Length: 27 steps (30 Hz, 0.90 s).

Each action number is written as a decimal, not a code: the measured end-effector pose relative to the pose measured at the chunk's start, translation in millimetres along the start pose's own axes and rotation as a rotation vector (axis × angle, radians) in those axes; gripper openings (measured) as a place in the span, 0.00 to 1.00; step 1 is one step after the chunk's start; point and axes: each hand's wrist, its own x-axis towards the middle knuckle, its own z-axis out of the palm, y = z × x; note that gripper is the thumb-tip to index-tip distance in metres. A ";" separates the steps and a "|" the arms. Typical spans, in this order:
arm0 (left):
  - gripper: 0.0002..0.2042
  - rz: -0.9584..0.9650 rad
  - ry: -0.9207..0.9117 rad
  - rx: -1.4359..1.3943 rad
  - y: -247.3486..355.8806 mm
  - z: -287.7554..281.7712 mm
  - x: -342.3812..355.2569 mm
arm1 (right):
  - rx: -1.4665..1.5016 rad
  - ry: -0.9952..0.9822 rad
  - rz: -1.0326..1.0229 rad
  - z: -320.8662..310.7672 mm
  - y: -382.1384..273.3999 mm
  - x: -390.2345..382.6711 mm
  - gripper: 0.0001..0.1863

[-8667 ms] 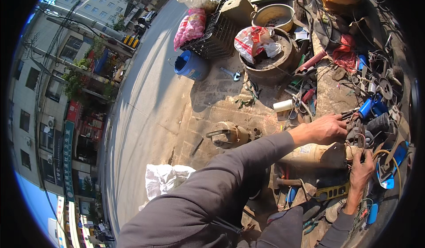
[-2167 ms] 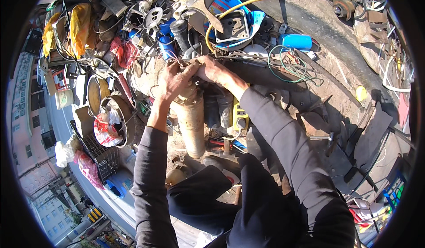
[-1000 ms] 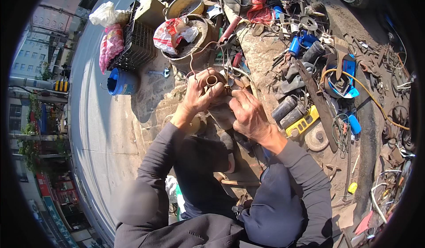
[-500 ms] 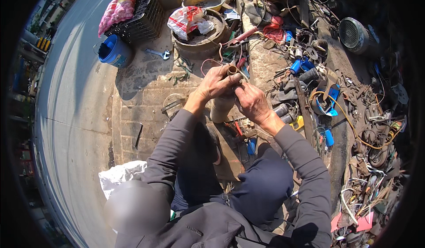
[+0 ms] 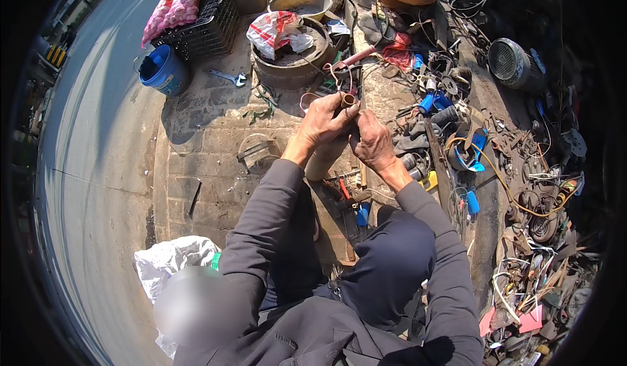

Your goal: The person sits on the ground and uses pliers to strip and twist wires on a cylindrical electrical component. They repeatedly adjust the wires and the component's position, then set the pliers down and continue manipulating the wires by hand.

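My left hand point(image 5: 321, 123) is wrapped round a short brownish metal tube point(image 5: 349, 99), whose round open end faces up between thumb and fingers. Close beside it, my right hand point(image 5: 376, 143) is closed, fingertips bent in against the tube's near side. Whatever those fingertips pinch is hidden. Under both hands stands a greyish-brown cylinder point(image 5: 322, 162), partly covered by the left wrist. Between my legs lie a red-handled tool point(image 5: 343, 188) and a blue-handled one point(image 5: 363, 214).
A lidded-looking round drum point(image 5: 287, 73) bears a red-and-white plastic bag point(image 5: 271, 34). Left of it are an adjustable wrench point(image 5: 228, 77) and a blue bucket point(image 5: 164, 72). Scrap parts and cables heap up on the right, with a motor point(image 5: 509, 60) farther back. A white sack point(image 5: 173, 258) lies at left.
My hands stay together at the tube, and the right has turned slightly. A thin pale piece seen between the hands earlier no longer shows. The whole view has shifted a little.
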 end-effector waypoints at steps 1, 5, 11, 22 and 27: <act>0.17 0.016 0.022 0.009 0.3 -0.2 -0.9 | 0.082 -0.020 0.070 0.4 -1.0 -1.4 0.21; 0.16 0.092 0.065 0.135 1.9 -1.8 -8.9 | 0.170 -0.067 0.074 -3.0 -2.4 -0.1 0.22; 0.15 0.198 0.078 0.481 0.7 -11.5 -24.3 | 0.281 -0.109 0.075 -15.8 -9.3 0.9 0.14; 0.16 0.205 0.090 0.556 1.7 -27.3 -69.3 | 0.198 -0.066 0.072 -8.3 -5.1 -1.2 0.13; 0.12 0.280 0.086 0.600 -0.9 -22.3 -71.3 | 0.184 -0.099 0.074 -2.8 0.7 0.4 0.16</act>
